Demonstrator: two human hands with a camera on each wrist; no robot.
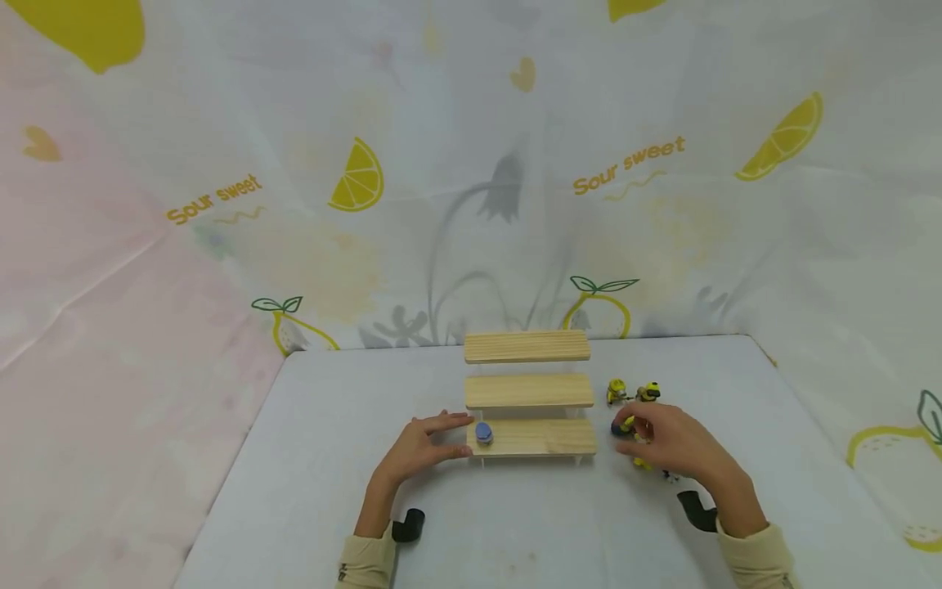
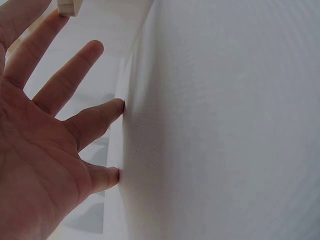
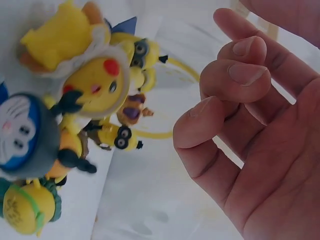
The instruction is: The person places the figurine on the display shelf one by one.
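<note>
one blue-topped toy (image 1: 483,433) is standing on the lowest wooden shelf (image 1: 540,438); the spread left hand (image 1: 421,450) is touching that shelf's end, the loosely curled right hand (image 1: 675,440) is hovering beside toy figures (image 3: 96,85).

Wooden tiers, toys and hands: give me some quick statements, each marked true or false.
A blue item is on the lowest wooden tier. True.
It sits at that tier's right end. False: it is near the left end.
The left hand is at that tier's left end. True.
The right hand is beside some toy figures. True.
It grips a figure. False: it holds nothing.
Four wooden tiers show. False: three do.
</note>
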